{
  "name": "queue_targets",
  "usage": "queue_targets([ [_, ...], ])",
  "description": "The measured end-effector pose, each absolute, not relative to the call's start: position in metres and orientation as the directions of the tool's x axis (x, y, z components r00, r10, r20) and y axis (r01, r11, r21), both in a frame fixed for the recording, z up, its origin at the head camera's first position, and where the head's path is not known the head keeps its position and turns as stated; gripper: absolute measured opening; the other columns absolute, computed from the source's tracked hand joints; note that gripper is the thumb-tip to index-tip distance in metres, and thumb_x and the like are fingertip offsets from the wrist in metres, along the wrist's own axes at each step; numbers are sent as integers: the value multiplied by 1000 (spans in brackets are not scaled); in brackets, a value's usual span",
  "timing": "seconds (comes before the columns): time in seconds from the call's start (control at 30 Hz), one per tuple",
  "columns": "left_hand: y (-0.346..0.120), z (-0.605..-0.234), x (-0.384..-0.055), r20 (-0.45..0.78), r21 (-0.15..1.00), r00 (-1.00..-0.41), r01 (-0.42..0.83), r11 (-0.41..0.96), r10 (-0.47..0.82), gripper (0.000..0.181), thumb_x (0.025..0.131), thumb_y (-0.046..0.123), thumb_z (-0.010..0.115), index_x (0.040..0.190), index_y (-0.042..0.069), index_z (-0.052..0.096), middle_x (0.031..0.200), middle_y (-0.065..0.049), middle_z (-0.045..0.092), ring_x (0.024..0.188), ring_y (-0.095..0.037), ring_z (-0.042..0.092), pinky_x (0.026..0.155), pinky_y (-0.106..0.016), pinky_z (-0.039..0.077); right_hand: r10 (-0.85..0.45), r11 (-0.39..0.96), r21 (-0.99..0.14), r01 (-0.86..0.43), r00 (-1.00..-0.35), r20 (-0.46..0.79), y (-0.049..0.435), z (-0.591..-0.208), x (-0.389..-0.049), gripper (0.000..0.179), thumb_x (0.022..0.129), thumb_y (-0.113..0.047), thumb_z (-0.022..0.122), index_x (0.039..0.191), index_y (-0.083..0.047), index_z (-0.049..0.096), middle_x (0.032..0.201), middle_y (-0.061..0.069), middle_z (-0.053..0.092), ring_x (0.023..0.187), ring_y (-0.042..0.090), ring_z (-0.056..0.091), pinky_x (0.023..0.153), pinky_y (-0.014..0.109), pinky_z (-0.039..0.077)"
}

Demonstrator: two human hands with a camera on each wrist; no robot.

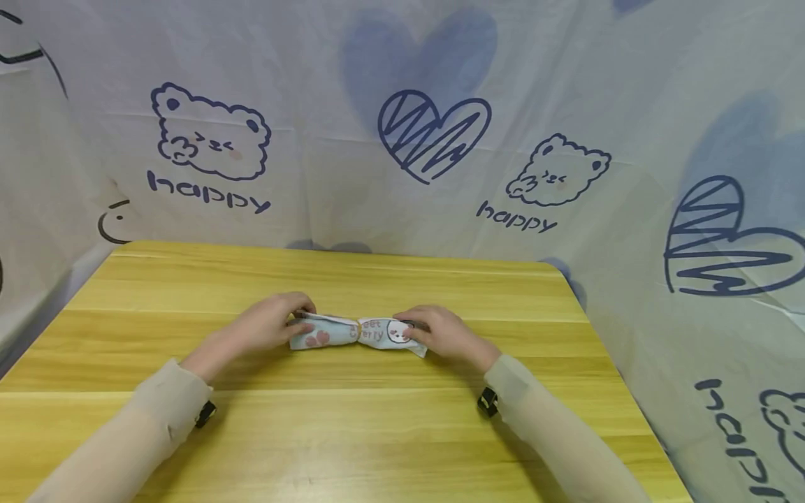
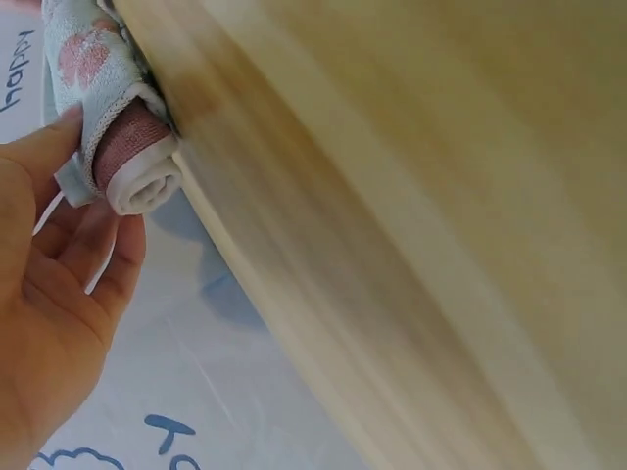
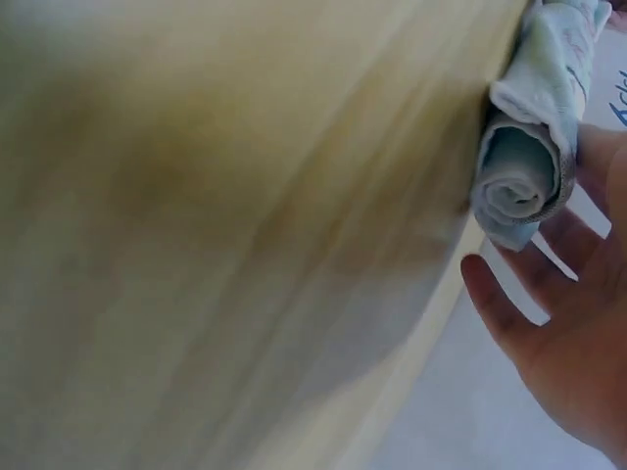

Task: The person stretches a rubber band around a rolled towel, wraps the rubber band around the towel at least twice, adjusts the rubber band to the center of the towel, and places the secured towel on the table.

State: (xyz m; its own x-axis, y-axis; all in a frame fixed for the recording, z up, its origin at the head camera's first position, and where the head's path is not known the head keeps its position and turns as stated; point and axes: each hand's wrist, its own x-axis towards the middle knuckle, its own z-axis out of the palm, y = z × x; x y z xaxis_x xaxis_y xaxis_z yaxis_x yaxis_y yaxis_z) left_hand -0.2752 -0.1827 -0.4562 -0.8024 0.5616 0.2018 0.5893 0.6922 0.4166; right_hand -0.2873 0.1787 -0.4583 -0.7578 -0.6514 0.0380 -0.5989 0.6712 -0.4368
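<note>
A rolled towel, pale blue with pink hearts and a white cartoon face, lies crosswise on the wooden table. A thin yellowish band cinches its middle. My left hand pinches the left end between thumb and fingers; in the left wrist view, a pink layer and white edge show in the spiral of the towel roll. The right end is held by my right hand, thumb in front and fingers behind. From the right wrist, the towel's coiled end appears whitish blue, with some fingers spread below it.
The wooden table extends around the towel, with rounded far corners. Behind it hangs a pale cloth backdrop printed with hearts, bears and lettering. Each wrist wears a dark strap, seen below the beige sleeves.
</note>
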Motion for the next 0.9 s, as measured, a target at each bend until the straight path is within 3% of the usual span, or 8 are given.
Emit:
queue_targets([
  [0.17, -188, -456, -272, 236, 311, -767, 642, 701, 597, 21, 97, 12, 74, 117, 4, 74, 112, -11, 75, 103, -30, 72, 91, -49, 59, -655, 685, -359, -634, -751, 78, 185, -464, -286, 40, 108, -24, 58, 145, -10, 61, 142, 12, 64, 132, 32, 59, 115, 49, 43],
  [0.27, -190, -455, -267, 200, 253, -749, 663, 705, 632, 31, 99, 16, 71, 128, 3, 72, 123, -14, 73, 112, -35, 71, 96, -52, 57, -664, 691, -325, -646, -745, 68, 188, -468, -283, 43, 110, -24, 53, 149, -7, 56, 147, 12, 60, 135, 33, 57, 116, 51, 41],
  [0.47, -193, -453, -253, 65, 187, -755, 651, 735, 652, 64, 99, 36, 71, 150, 1, 53, 152, -17, 54, 131, -42, 58, 109, -57, 46, -649, 749, -258, -610, -755, -97, 189, -469, -279, 56, 114, -39, 37, 163, -12, 34, 167, 11, 33, 152, 36, 34, 125, 51, 25],
  [0.6, -194, -453, -249, 25, 171, -765, 637, 751, 643, 74, 99, 42, 71, 154, 0, 45, 159, -18, 44, 137, -45, 52, 112, -61, 41, -653, 748, -261, -611, -748, -118, 188, -466, -281, 60, 114, -43, 33, 165, -13, 26, 171, 12, 24, 155, 37, 26, 126, 52, 21],
  [0.73, -195, -456, -248, 44, 172, -796, 602, 780, 604, 83, 97, 49, 70, 158, 1, 39, 164, -19, 36, 145, -47, 40, 115, -66, 34, -615, 756, -315, -573, -788, -43, 193, -465, -280, 62, 113, -42, 37, 166, -13, 23, 171, 13, 20, 155, 40, 24, 124, 59, 21],
  [0.9, -206, -452, -249, 90, 159, -879, 476, 865, 468, 89, 99, 60, 60, 163, 5, 30, 169, -18, 23, 153, -48, 23, 121, -69, 19, -461, 826, -323, -461, -884, 82, 208, -461, -278, 66, 111, -44, 43, 166, -16, 21, 172, 8, 17, 155, 40, 23, 124, 63, 18],
])
